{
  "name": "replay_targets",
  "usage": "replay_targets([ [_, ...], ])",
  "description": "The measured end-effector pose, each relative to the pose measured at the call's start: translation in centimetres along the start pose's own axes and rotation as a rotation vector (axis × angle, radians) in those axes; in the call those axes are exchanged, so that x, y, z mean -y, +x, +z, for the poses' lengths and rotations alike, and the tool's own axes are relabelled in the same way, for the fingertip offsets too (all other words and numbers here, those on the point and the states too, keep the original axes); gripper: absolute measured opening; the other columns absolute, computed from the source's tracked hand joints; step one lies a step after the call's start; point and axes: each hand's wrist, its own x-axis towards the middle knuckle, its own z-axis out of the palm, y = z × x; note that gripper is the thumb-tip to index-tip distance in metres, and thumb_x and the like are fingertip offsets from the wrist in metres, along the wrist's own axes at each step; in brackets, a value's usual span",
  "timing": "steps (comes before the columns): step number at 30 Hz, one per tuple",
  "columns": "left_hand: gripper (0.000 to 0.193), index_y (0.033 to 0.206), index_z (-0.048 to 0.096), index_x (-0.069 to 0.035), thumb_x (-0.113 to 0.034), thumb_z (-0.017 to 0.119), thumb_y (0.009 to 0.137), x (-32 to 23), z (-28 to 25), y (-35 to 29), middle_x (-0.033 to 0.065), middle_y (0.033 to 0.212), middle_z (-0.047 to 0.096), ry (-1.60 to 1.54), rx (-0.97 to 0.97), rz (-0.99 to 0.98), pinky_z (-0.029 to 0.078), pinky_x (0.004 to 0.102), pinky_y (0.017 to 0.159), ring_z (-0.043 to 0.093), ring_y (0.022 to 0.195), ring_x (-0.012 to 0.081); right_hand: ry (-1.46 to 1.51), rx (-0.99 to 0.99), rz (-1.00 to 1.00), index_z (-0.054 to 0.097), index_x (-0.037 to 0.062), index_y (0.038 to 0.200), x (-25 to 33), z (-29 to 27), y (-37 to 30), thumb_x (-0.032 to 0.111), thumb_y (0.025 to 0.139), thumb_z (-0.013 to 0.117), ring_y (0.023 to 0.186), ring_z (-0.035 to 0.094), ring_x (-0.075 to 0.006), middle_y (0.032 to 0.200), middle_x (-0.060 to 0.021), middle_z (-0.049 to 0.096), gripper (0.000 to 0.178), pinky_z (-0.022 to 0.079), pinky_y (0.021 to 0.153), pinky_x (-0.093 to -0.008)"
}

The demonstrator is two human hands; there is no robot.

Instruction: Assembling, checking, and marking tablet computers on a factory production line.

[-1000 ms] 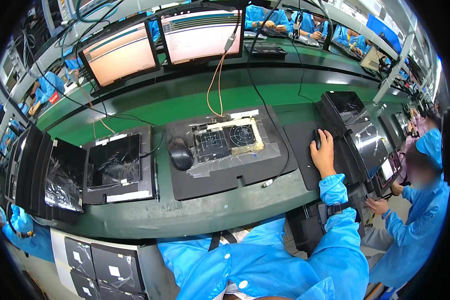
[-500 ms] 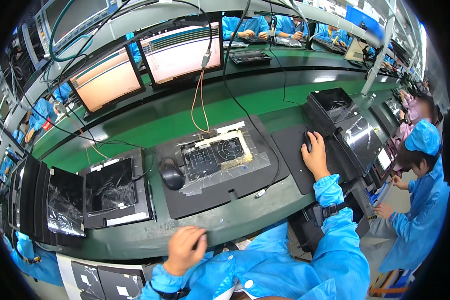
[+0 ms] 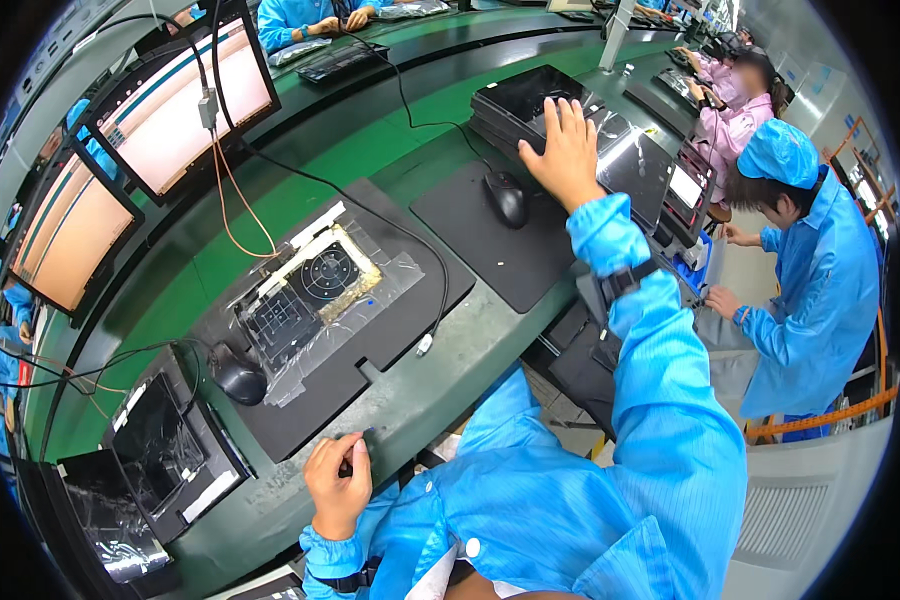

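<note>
My right hand (image 3: 565,160) is off the mouse, with its fingers stretched and spread. It is over the near edge of a stack of black trays holding a dark glossy panel (image 3: 520,97); whether it touches the stack cannot be told. A black mouse (image 3: 508,200) sits to its left on a dark mat (image 3: 485,255). My left hand (image 3: 338,482) is curled at the bench's front edge, fingers bent toward the thumb; what it holds, if anything, is hidden. Beyond it lies a black board (image 3: 315,395) with a taped fixture (image 3: 328,272) bearing printed target patterns.
A second mouse (image 3: 238,375) rests at the board's left side. Film-covered panels (image 3: 155,445) lie on the left of the bench. Two lit monitors (image 3: 185,105) stand behind, and a cable (image 3: 390,225) crosses the board. To the right, a co-worker in blue (image 3: 810,280) handles something.
My right hand has let go of the mouse and moved over to the black stack, opening its fingers. My left hand stays near the bench edge. The view has swung right.
</note>
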Motion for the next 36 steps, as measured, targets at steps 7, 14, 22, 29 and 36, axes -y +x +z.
replay_targets([
  [7, 0.010, 0.091, 0.072, -0.001, 0.003, 0.074, 0.082, -0.4, -0.4, -0.4, 0.0071, 0.064, 0.057, 0.087, 0.008, 0.067, 0.040, 0.0337, 0.051, 0.054, 0.056, 0.0212, 0.149, 0.163, -0.143, 0.063, 0.0097, 0.123, -2.4, 3.9, 0.5, 0.025, 0.093, 0.066, 0.109, 0.062, -0.0331, 0.110, -0.0098, 0.066, 0.035, 0.055, 0.086, -0.0472],
  [14, 0.025, 0.115, 0.070, 0.000, -0.008, 0.071, 0.091, -1.1, -2.0, -0.9, 0.0130, 0.096, 0.072, -0.250, 0.100, -0.160, 0.053, 0.0372, 0.084, 0.068, 0.090, 0.0264, 0.631, -0.236, -0.261, 0.070, 0.0032, 0.122, -0.4, -7.5, 1.6, -0.007, 0.087, 0.070, 0.109, 0.071, -0.0332, 0.121, -0.0169, 0.072, 0.036, 0.057, 0.094, -0.0379],
  [22, 0.096, 0.151, 0.044, 0.000, -0.078, 0.039, 0.095, -1.3, -4.1, 0.0, 0.0206, 0.141, 0.058, -1.647, 0.151, -0.635, 0.046, 0.0574, 0.107, 0.057, 0.131, 0.0374, 1.267, -0.062, -1.052, 0.066, 0.0032, 0.113, 10.7, -20.4, -8.1, 0.006, 0.088, 0.070, 0.110, 0.071, -0.0348, 0.119, -0.0157, 0.070, 0.025, 0.062, 0.086, -0.0427],
  [29, 0.044, 0.130, 0.058, 0.003, -0.001, 0.062, 0.087, -2.5, -8.3, -7.1, 0.0176, 0.121, 0.068, -1.222, -0.259, -0.650, 0.053, 0.0435, 0.101, 0.067, 0.113, 0.0318, 0.977, 0.433, -0.663, 0.064, 0.0116, 0.131, 14.1, -15.5, -9.9, 0.017, 0.079, 0.081, 0.142, 0.045, -0.0318, 0.144, -0.0148, 0.054, 0.055, 0.036, 0.116, -0.0567],
  [36, 0.033, 0.126, 0.067, -0.001, -0.008, 0.059, 0.095, 0.5, -9.9, -10.7, 0.0128, 0.129, 0.069, -1.430, -0.581, -0.420, 0.044, 0.0494, 0.113, 0.063, 0.123, 0.0297, 1.357, 0.436, -0.508, 0.071, 0.0043, 0.103, 16.1, -17.4, -10.9, 0.010, 0.082, 0.079, 0.082, 0.067, -0.0313, 0.091, -0.0116, 0.071, 0.023, 0.053, 0.074, -0.0429],
])
